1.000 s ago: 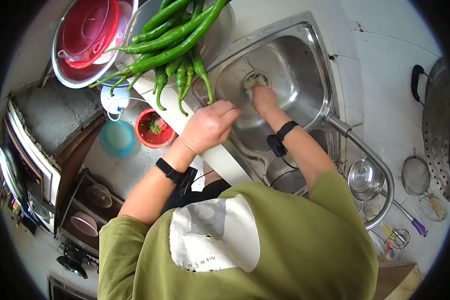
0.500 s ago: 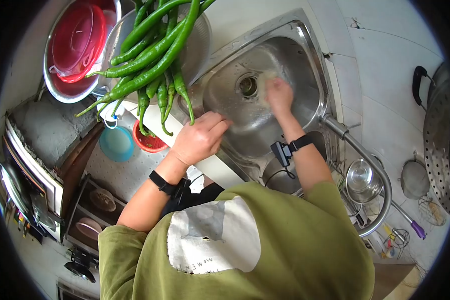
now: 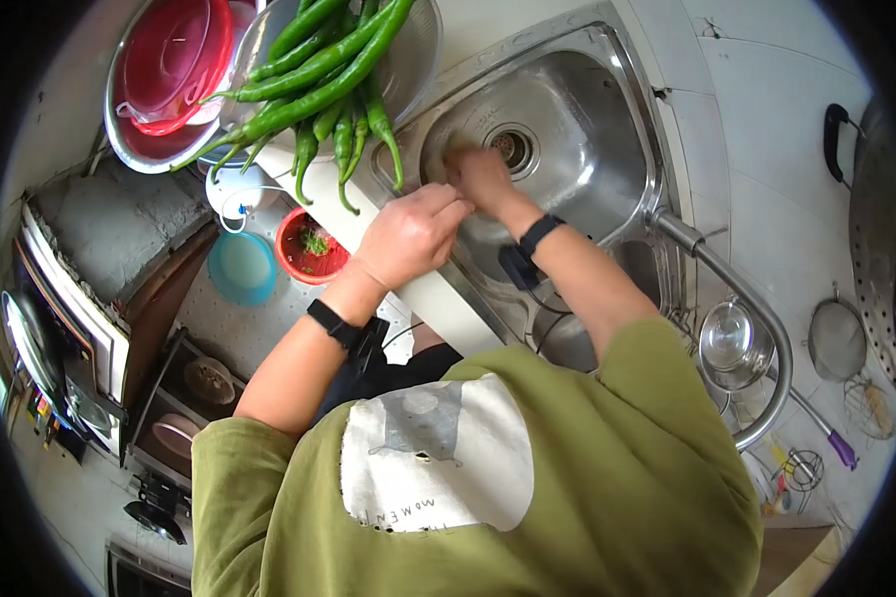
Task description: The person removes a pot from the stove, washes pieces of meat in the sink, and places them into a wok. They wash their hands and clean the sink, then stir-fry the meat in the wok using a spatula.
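A red bowl (image 3: pixel 309 261) with green scraps inside stands on the floor, left of the countertop (image 3: pixel 438 323). Long green chilli peppers (image 3: pixel 324 95) heap over the rim of a clear bowl (image 3: pixel 426 65), their tips dangling just above the left hand (image 3: pixel 413 229). A knock from that hand or wrist could drag some off, perhaps down toward the red bowl. The left hand sits by the sink's near edge, its fingers bent; tips and palm are hidden, so how far it closes, or on what, I cannot tell. The right hand (image 3: pixel 483 179) is inside the stainless-steel sink (image 3: pixel 592 164), beside the drain (image 3: pixel 513 151), too blurred to show its opening or contents. Small scraps could slip down the drain, and splashes could wet the black device (image 3: pixel 518 267) strapped to the right wrist.
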Tool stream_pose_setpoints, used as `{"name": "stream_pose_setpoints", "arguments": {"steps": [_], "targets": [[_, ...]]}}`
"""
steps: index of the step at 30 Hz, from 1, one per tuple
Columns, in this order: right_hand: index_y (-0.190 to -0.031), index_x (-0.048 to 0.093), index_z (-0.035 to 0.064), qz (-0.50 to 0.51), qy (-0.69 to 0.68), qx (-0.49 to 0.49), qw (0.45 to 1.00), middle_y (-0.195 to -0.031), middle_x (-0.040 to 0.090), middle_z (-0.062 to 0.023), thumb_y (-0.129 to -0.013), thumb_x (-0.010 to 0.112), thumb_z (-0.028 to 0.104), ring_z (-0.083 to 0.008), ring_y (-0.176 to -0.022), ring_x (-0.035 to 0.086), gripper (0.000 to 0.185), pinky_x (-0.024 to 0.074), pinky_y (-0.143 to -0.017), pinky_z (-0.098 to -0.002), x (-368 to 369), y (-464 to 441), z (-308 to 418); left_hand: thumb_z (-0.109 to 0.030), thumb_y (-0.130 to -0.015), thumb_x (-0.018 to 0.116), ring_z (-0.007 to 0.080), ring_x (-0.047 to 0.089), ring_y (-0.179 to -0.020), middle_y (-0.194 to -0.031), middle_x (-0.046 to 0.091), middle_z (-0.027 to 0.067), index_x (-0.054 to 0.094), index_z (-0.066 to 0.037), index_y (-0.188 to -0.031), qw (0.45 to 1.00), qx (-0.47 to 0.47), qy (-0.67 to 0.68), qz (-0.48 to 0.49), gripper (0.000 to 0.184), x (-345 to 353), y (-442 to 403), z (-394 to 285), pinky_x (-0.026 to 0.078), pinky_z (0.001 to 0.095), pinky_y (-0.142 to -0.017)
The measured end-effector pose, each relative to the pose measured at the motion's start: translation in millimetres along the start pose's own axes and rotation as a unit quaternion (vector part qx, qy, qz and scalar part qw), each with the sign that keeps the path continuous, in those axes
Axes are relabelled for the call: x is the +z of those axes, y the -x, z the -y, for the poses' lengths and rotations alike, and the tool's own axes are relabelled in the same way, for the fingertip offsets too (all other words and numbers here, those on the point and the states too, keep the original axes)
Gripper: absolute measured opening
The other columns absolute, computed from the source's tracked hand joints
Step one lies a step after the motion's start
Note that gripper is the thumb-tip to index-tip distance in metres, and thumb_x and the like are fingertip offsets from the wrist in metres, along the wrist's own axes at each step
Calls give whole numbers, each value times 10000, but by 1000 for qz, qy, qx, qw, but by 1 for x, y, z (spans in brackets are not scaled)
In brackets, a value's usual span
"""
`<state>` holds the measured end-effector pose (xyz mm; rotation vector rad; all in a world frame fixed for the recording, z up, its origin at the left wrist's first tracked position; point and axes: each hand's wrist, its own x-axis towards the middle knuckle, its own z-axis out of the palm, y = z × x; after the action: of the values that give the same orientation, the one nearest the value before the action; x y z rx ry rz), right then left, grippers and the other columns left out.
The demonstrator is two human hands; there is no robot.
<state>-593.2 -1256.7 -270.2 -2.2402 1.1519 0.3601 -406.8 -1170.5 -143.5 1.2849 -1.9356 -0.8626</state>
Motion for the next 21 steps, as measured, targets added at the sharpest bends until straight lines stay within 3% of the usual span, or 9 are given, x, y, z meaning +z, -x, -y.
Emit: {"name": "stream_pose_setpoints", "arguments": {"steps": [3, 5, 7, 8, 10, 12, 15, 17, 21], "targets": [[-1012, 762, 146, 102, 20, -30, 994, -1058, 741, -168, -854, 657, 303, -354, -1047, 704, 246, 549, -889, -486, -1, 79, -18, 28, -740, 655, 333, 651, -859, -933, 631, 120, 672, -43, -1033, 1000, 9, -1, -20, 302, -2, 2, -2, 564, 422, -731], [-1076, 761, 123, 258, 153, -36, 953, -1141, 740, -135, -885, 624, 281, -311, -1098, 694, 284, 540, -928, -462, 6, 93, -79, 24, -745, 654, 341, 651, -863, -936, 632, 127, 669, -44, -1031, 1000, -4, -4, -12, 295, 1, 5, 3, 562, 428, -735], [-1092, 767, 97, 301, 327, 48, 895, -1125, 753, -126, -908, 599, 278, -307, -1105, 700, 308, 545, -942, -445, -36, 77, -90, 21, -758, 653, 344, 653, -865, -933, 631, 135, 670, -42, -1022, 1000, 5, -5, -13, 273, -1, 8, 3, 560, 434, -739], [-1092, 767, 97, 309, 324, 54, 892, -1125, 753, -126, -908, 599, 278, -307, -1105, 700, 308, 545, -942, -445, -41, 95, -94, 21, -758, 653, 344, 653, -865, -933, 631, 135, 670, -42, -1022, 1000, 5, 5, -9, 273, 3, 14, -1, 560, 434, -739], [-1073, 782, 115, 158, 333, 104, 924, -1084, 766, -122, -914, 582, 272, -335, -1040, 725, 300, 573, -887, -433, -70, 97, -88, -57, -786, 658, 332, 649, -874, -886, 580, 124, 595, -51, -942, 999, 12, -14, -29, 168, 3, 9, 5, 565, 446, -721], [-1079, 782, 125, 299, 266, 165, 901, -1099, 767, -125, -920, 561, 283, -337, -1050, 727, 316, 570, -903, -429, -67, 103, -36, -56, -790, 658, 333, 650, -879, -891, 587, 123, 603, -50, -950, 999, 16, -6, -29, 170, 2, 11, 3, 564, 447, -721], [-1128, 781, 130, 309, 157, 197, 917, -1204, 745, -123, -924, 543, 325, -324, -1141, 702, 369, 556, -932, -442, -8, 111, 16, -54, -794, 659, 338, 651, -887, -902, 600, 122, 623, -51, -968, 999, 26, 3, -35, 177, 5, 8, 5, 562, 447, -726], [-1154, 777, 130, 297, 146, 224, 917, -1185, 752, -123, -925, 546, 302, -320, -1120, 713, 369, 565, -913, -433, -43, 124, 24, -52, -796, 659, 342, 651, -890, -909, 607, 122, 634, -51, -978, 999, 27, 9, -28, 184, 3, 11, 3, 561, 446, -730], [-1166, 756, 96, 235, 285, 301, 879, -1240, 729, -126, -914, 598, 218, -246, -1204, 673, 321, 551, -926, -407, -98, 134, -51, -38, -793, 655, 349, 650, -884, -916, 609, 130, 643, -45, -985, 999, 37, 12, -28, 193, 0, 6, 2, 560, 444, -742]]}}
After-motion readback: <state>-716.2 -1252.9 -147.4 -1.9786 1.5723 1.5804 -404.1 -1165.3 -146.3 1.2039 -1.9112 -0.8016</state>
